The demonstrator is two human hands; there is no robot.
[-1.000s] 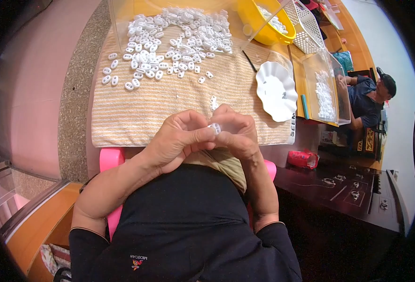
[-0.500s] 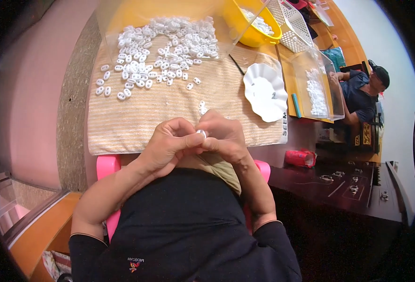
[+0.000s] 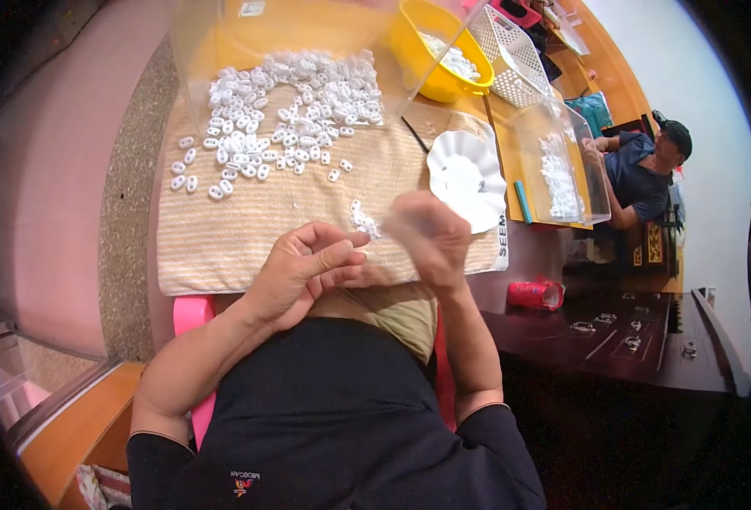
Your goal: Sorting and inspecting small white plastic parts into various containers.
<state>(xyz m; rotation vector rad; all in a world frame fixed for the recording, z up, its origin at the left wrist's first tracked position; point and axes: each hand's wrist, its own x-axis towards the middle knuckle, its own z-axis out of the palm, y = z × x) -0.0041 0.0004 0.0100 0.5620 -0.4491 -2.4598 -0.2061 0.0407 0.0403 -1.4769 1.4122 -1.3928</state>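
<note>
Left hand (image 3: 303, 268) rests low at the near edge of the beige ribbed cloth mat (image 3: 222, 229), fingers curled in narrow, thumb against fingertips; whether a piece sits in the pinch cannot be told. Right hand (image 3: 426, 234) is raised just beside it and motion-blurred, fingers bunched; contents cannot be told. Between the two hands, just beyond the fingertips, a few small white plastic oval pieces (image 3: 363, 221) lie on the mat. Further out, ahead of the left hand, a broad scatter of the same white pieces (image 3: 282, 119) spreads partly under a clear plastic box wall. Ahead of the right hand: white scalloped dish (image 3: 465, 178), then a yellow plastic bowl (image 3: 443, 47) holding more white pieces. Judgement: mid-cycle on hand-working single pieces; a next pick would call for a fine fingertip pinch on one nearby piece without nudging its neighbours.
</note>
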